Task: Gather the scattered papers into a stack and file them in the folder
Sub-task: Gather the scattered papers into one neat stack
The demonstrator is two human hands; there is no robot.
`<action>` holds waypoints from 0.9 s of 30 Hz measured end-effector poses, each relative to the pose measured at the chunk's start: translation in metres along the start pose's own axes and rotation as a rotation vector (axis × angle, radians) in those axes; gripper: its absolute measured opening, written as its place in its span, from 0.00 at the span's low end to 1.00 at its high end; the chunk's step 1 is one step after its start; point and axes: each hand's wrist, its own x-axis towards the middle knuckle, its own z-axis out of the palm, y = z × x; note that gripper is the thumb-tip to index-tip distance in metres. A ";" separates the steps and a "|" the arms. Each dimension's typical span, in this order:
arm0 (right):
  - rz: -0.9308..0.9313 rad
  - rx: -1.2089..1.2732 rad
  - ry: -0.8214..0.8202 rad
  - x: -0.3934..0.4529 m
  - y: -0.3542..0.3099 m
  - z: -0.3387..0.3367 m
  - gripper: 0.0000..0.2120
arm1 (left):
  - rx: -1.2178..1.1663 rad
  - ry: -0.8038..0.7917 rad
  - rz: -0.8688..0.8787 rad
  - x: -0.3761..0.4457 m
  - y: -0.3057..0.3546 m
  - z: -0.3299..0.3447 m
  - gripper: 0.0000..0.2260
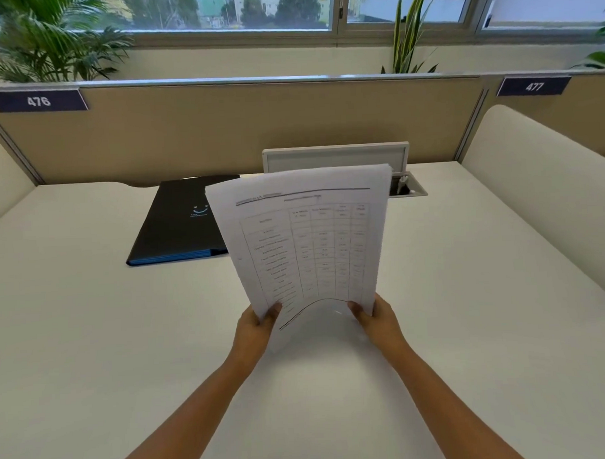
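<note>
White desk spreads before you, a beige partition at its far edge. Your left hand and right hand each pinch a near corner of the stack of papers, holding it upright above the desk, its near edge bowed. To the left, farther off, the black folder lies closed and flat.

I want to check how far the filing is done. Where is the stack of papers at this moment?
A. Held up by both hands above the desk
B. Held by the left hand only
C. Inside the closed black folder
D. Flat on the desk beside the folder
A: the left hand and right hand each grip a lower corner of the stack of papers, raised off the desk, while the black folder lies closed behind it.
</note>
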 end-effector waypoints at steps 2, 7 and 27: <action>0.000 -0.011 -0.003 -0.001 0.003 -0.001 0.12 | 0.015 -0.004 0.010 0.003 -0.003 0.001 0.15; 0.007 -0.055 0.003 -0.004 0.007 0.000 0.09 | 0.053 0.047 0.013 0.008 -0.009 -0.001 0.22; 0.375 0.166 0.220 0.006 0.012 -0.028 0.05 | 0.213 -0.123 -0.326 0.034 -0.006 -0.010 0.11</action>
